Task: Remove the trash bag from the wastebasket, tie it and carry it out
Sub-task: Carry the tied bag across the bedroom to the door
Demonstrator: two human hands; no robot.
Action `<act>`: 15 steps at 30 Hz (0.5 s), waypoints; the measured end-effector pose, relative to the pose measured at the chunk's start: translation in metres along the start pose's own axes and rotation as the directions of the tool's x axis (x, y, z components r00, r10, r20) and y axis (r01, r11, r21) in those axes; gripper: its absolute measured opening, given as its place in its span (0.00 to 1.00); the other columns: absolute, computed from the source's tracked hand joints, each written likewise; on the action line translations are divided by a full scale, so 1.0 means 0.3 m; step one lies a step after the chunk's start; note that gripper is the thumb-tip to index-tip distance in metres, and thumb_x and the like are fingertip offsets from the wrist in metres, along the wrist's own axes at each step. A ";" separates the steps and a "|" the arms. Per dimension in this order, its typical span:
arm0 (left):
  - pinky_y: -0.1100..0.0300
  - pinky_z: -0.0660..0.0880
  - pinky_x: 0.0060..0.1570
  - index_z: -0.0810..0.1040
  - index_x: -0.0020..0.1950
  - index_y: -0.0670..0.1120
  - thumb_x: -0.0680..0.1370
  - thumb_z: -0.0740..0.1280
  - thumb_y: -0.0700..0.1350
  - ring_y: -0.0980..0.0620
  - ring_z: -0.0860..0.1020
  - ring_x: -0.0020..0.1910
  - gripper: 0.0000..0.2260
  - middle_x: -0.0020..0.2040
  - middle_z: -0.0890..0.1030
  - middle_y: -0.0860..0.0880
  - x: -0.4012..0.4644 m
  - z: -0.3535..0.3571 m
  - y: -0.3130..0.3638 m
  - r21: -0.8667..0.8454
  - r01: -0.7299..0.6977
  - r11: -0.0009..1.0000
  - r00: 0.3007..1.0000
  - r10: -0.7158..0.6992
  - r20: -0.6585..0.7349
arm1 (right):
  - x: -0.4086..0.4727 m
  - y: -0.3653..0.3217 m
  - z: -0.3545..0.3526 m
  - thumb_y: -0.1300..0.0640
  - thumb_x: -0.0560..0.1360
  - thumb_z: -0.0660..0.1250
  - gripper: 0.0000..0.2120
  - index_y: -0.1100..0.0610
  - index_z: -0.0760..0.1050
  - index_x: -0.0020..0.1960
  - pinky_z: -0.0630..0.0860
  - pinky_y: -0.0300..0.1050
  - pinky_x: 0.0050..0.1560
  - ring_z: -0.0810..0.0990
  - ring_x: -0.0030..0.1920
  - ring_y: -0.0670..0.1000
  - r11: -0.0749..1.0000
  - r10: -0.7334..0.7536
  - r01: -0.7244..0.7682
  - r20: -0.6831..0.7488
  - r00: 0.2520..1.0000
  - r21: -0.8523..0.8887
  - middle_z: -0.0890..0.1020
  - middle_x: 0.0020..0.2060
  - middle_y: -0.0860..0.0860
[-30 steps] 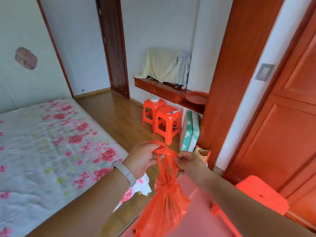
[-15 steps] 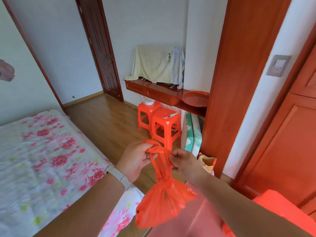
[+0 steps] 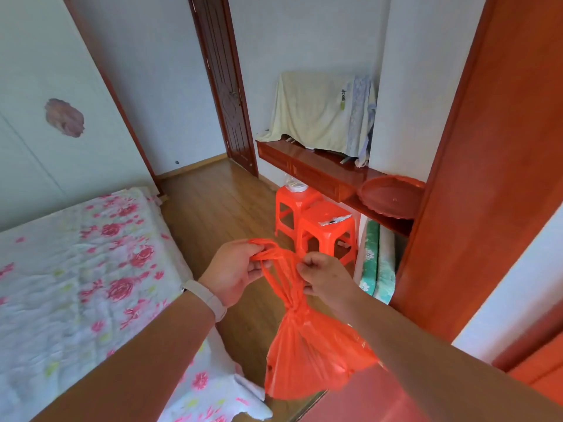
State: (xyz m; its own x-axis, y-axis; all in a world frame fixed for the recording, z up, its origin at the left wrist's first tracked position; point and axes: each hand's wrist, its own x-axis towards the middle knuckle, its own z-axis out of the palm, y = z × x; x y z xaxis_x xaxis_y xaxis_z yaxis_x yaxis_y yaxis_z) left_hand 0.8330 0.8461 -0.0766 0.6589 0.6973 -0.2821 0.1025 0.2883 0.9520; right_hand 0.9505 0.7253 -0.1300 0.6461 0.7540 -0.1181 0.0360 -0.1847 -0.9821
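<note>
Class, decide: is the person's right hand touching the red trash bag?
Touching. The head view shows the right hand pinching the handle strips of the trash bag just above its knot.

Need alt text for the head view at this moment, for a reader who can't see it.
Two bare hands hold up a red trash bag in a bedroom, its neck already knotted; the left hand and right hand each grip the handle loops above the knot. Behind are a floral bed, two red stools, a wooden shelf and a closed dark door.
</note>
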 end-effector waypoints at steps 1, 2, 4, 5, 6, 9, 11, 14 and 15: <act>0.58 0.76 0.39 0.80 0.47 0.40 0.79 0.59 0.37 0.52 0.77 0.31 0.10 0.30 0.81 0.49 0.037 0.004 0.027 0.006 -0.006 1.000 1.000 0.006 -0.005 | 0.040 -0.015 -0.009 0.60 0.78 0.65 0.14 0.53 0.72 0.33 0.81 0.54 0.47 0.75 0.35 0.50 1.000 -0.005 0.005 0.018 1.000 -0.013 0.74 0.31 0.51; 0.58 0.76 0.40 0.81 0.46 0.41 0.79 0.59 0.37 0.52 0.77 0.32 0.11 0.31 0.82 0.49 0.077 0.003 0.050 0.008 -0.015 1.000 1.000 0.015 -0.008 | 0.086 -0.028 -0.014 0.59 0.78 0.65 0.14 0.53 0.72 0.34 0.81 0.53 0.47 0.76 0.36 0.50 1.000 -0.012 0.012 0.034 0.999 -0.022 0.74 0.33 0.52; 0.58 0.77 0.41 0.82 0.44 0.43 0.78 0.59 0.38 0.52 0.79 0.32 0.12 0.33 0.82 0.49 0.164 -0.011 0.083 0.002 -0.040 0.999 0.999 0.040 0.010 | 0.191 -0.053 -0.017 0.59 0.78 0.66 0.12 0.54 0.73 0.36 0.81 0.51 0.46 0.76 0.38 0.50 0.999 -0.028 0.029 0.040 0.999 -0.014 0.75 0.35 0.54; 0.58 0.77 0.41 0.83 0.43 0.44 0.78 0.60 0.38 0.53 0.79 0.33 0.12 0.33 0.83 0.49 0.209 -0.023 0.097 -0.005 -0.052 0.999 0.998 0.052 0.028 | 0.246 -0.066 -0.014 0.59 0.78 0.66 0.11 0.54 0.74 0.36 0.81 0.50 0.45 0.76 0.38 0.50 0.999 -0.031 0.031 0.031 0.999 -0.007 0.75 0.36 0.54; 0.59 0.78 0.39 0.84 0.43 0.44 0.78 0.60 0.39 0.53 0.80 0.33 0.12 0.34 0.83 0.49 0.258 -0.037 0.106 -0.017 -0.063 0.998 0.997 0.063 0.041 | 0.305 -0.076 -0.008 0.59 0.78 0.66 0.12 0.54 0.74 0.35 0.81 0.49 0.45 0.76 0.38 0.50 1.000 -0.030 0.030 0.022 0.999 -0.002 0.75 0.36 0.54; 0.61 0.78 0.36 0.84 0.43 0.44 0.77 0.60 0.39 0.54 0.81 0.33 0.12 0.35 0.84 0.49 0.423 -0.079 0.124 -0.055 -0.064 0.996 0.997 0.067 0.045 | 0.473 -0.084 0.018 0.60 0.77 0.66 0.15 0.52 0.74 0.32 0.81 0.48 0.43 0.76 0.35 0.48 0.999 -0.027 0.027 0.009 1.000 -0.024 0.75 0.32 0.50; 0.61 0.78 0.34 0.84 0.43 0.44 0.77 0.60 0.38 0.54 0.81 0.32 0.12 0.35 0.84 0.48 0.542 -0.101 0.137 -0.076 -0.063 0.995 0.997 0.067 0.044 | 0.586 -0.085 0.034 0.61 0.77 0.66 0.17 0.51 0.74 0.31 0.80 0.47 0.40 0.75 0.32 0.47 0.998 -0.025 0.025 0.012 1.000 -0.052 0.75 0.29 0.49; 0.61 0.78 0.34 0.84 0.43 0.43 0.77 0.60 0.38 0.54 0.81 0.32 0.12 0.35 0.84 0.48 0.742 -0.147 0.178 -0.096 -0.050 0.994 0.995 0.057 0.076 | 0.784 -0.102 0.073 0.62 0.78 0.65 0.15 0.53 0.73 0.33 0.78 0.42 0.36 0.73 0.31 0.47 0.998 -0.011 0.011 0.009 1.000 -0.066 0.73 0.30 0.51; 0.61 0.78 0.34 0.84 0.42 0.43 0.77 0.60 0.38 0.53 0.81 0.32 0.12 0.34 0.84 0.47 0.806 -0.166 0.203 -0.105 -0.045 0.993 0.995 0.054 0.085 | 0.852 -0.116 0.091 0.63 0.78 0.64 0.14 0.54 0.72 0.34 0.78 0.41 0.36 0.73 0.33 0.48 0.998 -0.004 0.004 -0.002 1.000 -0.063 0.73 0.32 0.53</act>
State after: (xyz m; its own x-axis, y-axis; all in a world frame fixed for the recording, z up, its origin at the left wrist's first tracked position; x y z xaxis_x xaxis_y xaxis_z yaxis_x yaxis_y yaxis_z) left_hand 0.9615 1.0650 -0.0927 0.7245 0.6536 -0.2189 -0.0066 0.3241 0.9460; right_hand 1.0935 0.9416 -0.1301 0.6476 0.7534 -0.1140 0.0861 -0.2210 -0.9715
